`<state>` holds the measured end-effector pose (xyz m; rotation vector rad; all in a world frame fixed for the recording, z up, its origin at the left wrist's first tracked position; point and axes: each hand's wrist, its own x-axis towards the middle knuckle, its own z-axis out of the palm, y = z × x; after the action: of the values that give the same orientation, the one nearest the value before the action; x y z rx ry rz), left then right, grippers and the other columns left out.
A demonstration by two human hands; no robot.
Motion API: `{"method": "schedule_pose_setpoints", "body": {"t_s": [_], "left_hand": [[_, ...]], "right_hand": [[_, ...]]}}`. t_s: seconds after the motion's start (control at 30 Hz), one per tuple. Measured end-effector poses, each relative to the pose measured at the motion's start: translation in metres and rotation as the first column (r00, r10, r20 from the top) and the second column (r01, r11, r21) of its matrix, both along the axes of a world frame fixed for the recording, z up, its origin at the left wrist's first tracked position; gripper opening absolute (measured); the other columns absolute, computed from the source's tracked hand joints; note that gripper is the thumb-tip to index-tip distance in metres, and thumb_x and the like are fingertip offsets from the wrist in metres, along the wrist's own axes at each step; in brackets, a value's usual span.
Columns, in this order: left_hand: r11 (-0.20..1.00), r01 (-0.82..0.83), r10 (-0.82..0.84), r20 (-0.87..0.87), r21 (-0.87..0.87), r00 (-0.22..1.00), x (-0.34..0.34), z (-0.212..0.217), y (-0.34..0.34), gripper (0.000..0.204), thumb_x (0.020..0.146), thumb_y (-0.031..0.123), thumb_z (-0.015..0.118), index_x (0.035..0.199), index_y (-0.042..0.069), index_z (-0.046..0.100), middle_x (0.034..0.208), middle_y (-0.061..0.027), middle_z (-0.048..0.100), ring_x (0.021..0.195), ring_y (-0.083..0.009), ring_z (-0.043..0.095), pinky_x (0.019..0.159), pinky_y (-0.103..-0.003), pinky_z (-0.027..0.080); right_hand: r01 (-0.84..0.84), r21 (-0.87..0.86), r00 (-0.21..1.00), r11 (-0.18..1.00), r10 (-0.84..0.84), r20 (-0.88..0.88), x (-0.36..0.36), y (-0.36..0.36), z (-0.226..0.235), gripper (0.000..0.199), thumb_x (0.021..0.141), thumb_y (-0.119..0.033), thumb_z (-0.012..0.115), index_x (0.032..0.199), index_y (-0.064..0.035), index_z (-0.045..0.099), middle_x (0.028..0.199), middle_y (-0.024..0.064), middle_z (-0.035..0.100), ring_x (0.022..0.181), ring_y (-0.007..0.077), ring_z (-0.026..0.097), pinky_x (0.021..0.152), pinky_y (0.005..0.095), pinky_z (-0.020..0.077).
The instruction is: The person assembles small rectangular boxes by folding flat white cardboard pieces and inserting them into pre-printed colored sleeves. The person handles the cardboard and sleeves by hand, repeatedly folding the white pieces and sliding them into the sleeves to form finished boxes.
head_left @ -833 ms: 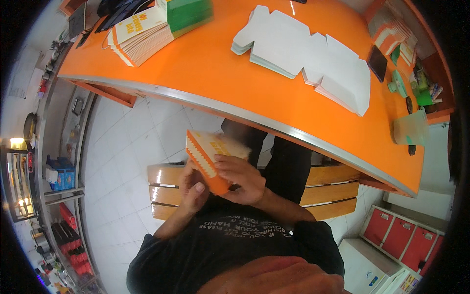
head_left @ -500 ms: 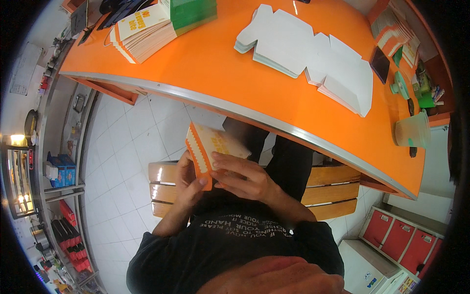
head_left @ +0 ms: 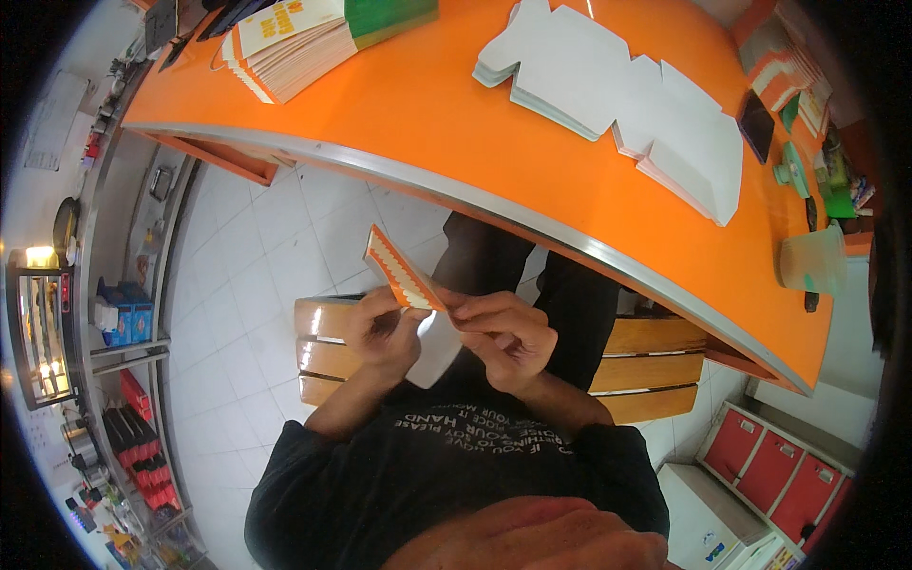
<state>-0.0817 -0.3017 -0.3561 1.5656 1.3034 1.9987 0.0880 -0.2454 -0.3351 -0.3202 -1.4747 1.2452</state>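
Note:
Above my lap I hold a cardboard food box (head_left: pixel 404 275), orange with a wavy cream band, partly folded and tilted so its printed side is seen narrowly. My left hand (head_left: pixel 385 332) pinches its near left edge. The fingers of my right hand (head_left: pixel 503 332) are closed on its right corner. A pale plain panel (head_left: pixel 439 350) shows below, between my hands; it seems to be part of the same card. On the orange table ahead lies a stack of flat white box blanks (head_left: pixel 608 104). At the far left stands a row of folded printed boxes (head_left: pixel 294 47), some with green sides.
The metal-edged orange table (head_left: pixel 427 142) runs across in front of my knees. On its right are a dark phone (head_left: pixel 756 126), a translucent green cup (head_left: pixel 812 258) and more printed cartons (head_left: pixel 788 66). A wooden slatted bench (head_left: pixel 651 366) is under me; shelves (head_left: pixel 128 351) stand left.
The box has turned from showing its printed face to nearly edge-on, and the pale panel has come into view below. Both hands stay closed on it, my right hand slightly farther right.

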Motion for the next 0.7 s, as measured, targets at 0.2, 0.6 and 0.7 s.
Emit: {"method": "schedule_pose_setpoints", "body": {"t_s": [0.2, 0.6, 0.7], "left_hand": [[0.980, -0.075, 0.092, 0.086, -0.186, 0.992, 0.010, 0.002, 0.006, 0.027, 0.084, -0.008, 0.079, 0.104, -0.004, 0.061, 0.096, -0.0178, 0.075, 0.086, -0.0210, 0.072, 0.078, -0.030, 0.056], [0.967, 0.037, -0.056, -0.065, -0.253, 0.996, 0.019, 0.015, -0.021, 0.020, 0.090, 0.003, 0.078, 0.103, -0.005, 0.064, 0.102, -0.0187, 0.074, 0.090, -0.0197, 0.072, 0.078, -0.030, 0.059], [0.961, 0.007, -0.028, -0.074, -0.276, 0.997, 0.016, 0.009, -0.013, 0.021, 0.087, -0.003, 0.079, 0.103, -0.004, 0.066, 0.101, -0.0169, 0.075, 0.089, -0.0174, 0.071, 0.077, -0.028, 0.056]], "right_hand": [[0.147, 0.085, 0.984, 0.986, -0.154, 0.088, 0.001, 0.010, -0.001, 0.015, 0.086, 0.006, 0.077, 0.099, 0.0077, 0.070, 0.105, 0.0211, 0.074, 0.099, 0.0269, 0.075, 0.087, 0.0368, 0.0630], [0.281, -0.158, 0.959, 0.947, -0.281, 0.027, -0.005, 0.005, -0.026, 0.016, 0.089, 0.008, 0.072, 0.105, 0.0065, 0.069, 0.097, 0.0208, 0.076, 0.082, 0.0192, 0.074, 0.070, 0.0280, 0.0587], [0.295, -0.081, 0.955, 0.952, -0.293, 0.039, -0.006, 0.013, -0.025, 0.016, 0.088, 0.008, 0.073, 0.104, 0.0069, 0.070, 0.097, 0.0206, 0.076, 0.086, 0.0225, 0.075, 0.074, 0.0310, 0.0599]]}}
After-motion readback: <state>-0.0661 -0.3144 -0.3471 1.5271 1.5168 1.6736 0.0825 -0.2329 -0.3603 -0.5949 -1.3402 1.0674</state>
